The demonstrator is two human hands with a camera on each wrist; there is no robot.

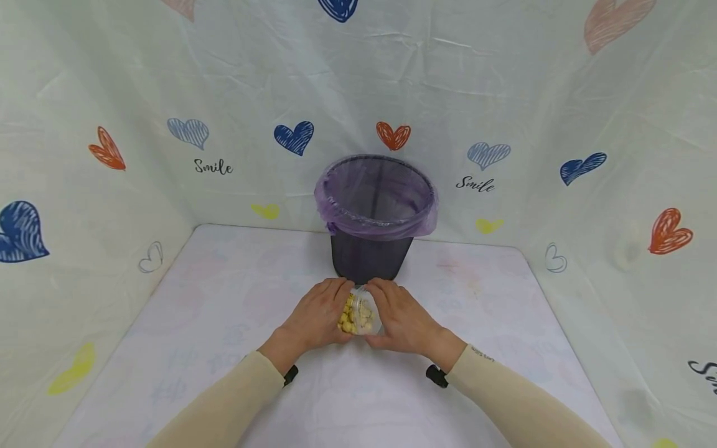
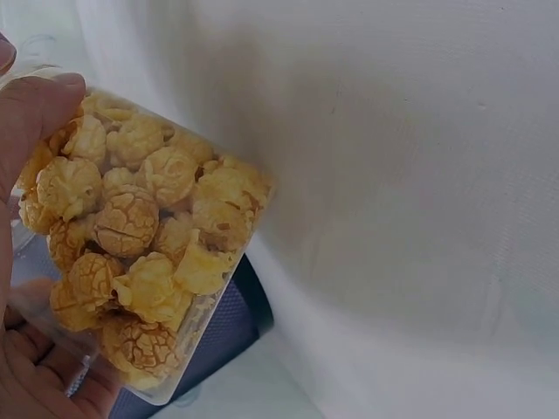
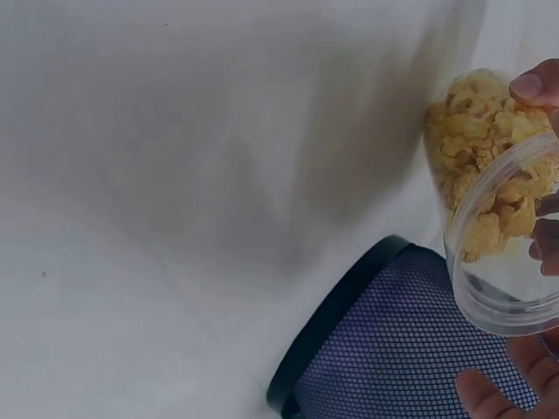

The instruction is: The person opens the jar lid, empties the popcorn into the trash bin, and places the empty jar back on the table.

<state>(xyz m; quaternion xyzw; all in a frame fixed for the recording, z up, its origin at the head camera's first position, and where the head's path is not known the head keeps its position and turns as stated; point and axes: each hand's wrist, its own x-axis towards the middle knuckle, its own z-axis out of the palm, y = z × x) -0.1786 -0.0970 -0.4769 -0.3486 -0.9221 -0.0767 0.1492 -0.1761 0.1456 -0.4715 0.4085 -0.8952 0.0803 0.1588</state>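
Observation:
A clear plastic jar of popcorn (image 1: 348,316) is held on its side between my two hands, low in front of the bin. My left hand (image 1: 317,313) grips the jar's body, with the thumb on the near side and the fingers on the far side. In the left wrist view the yellow popcorn (image 2: 127,223) shows through the clear wall. My right hand (image 1: 407,318) holds the round clear end of the jar, thumb and fingers spread around it. The right wrist view shows that end's clear rim (image 3: 472,223), with right-hand fingers (image 3: 485,397) just below.
A dark mesh bin (image 1: 366,255) with a purple bag (image 1: 381,231) folded over its rim stands right behind the hands. White cloth covers the table (image 1: 235,292). A sheet printed with hearts hangs around the back and both sides.

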